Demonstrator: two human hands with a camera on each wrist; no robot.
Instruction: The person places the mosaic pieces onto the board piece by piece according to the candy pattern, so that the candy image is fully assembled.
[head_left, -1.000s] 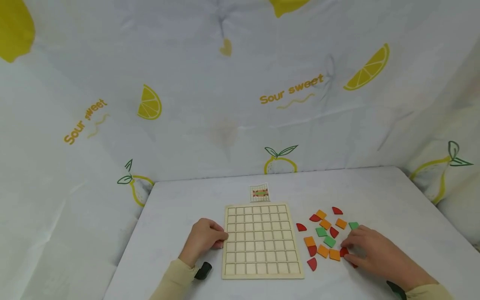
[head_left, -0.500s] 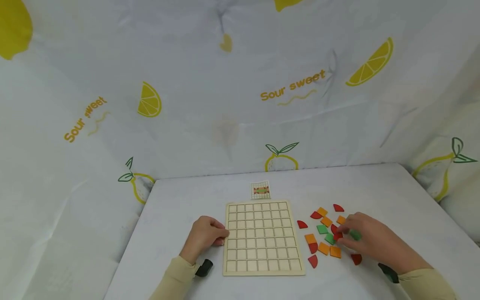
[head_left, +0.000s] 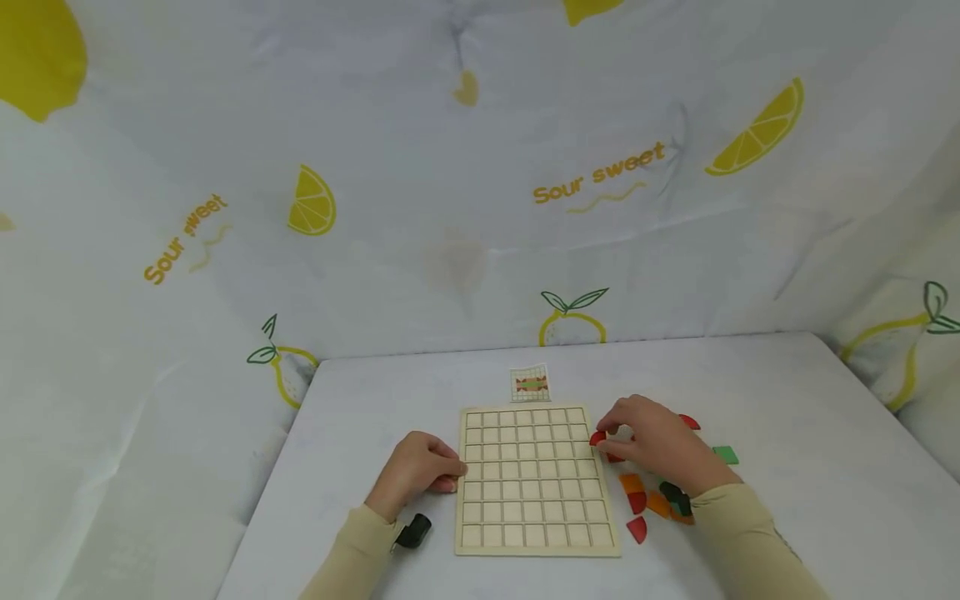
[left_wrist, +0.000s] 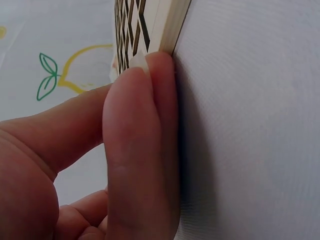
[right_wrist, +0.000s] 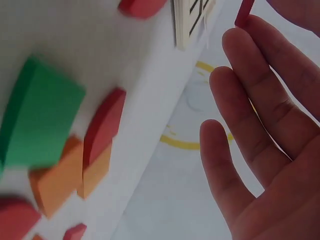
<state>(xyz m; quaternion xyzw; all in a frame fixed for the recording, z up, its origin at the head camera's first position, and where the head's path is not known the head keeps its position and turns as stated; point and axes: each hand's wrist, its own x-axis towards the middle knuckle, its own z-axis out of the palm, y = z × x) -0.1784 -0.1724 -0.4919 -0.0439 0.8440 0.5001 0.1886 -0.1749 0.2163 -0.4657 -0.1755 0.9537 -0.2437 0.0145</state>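
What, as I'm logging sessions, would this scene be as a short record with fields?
left hand: pinches the left edge of the wooden grid board
right hand: pinches a red quarter-circle tile near the board's right edge
pattern card: beyond the board's far edge
loose tiles: red, orange and green, right of the board; count unclear

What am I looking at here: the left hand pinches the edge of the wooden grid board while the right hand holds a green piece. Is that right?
Not quite: the piece is red, not green. The head view shows the right hand holding a red piece. The left hand does pinch the edge of the wooden grid board.
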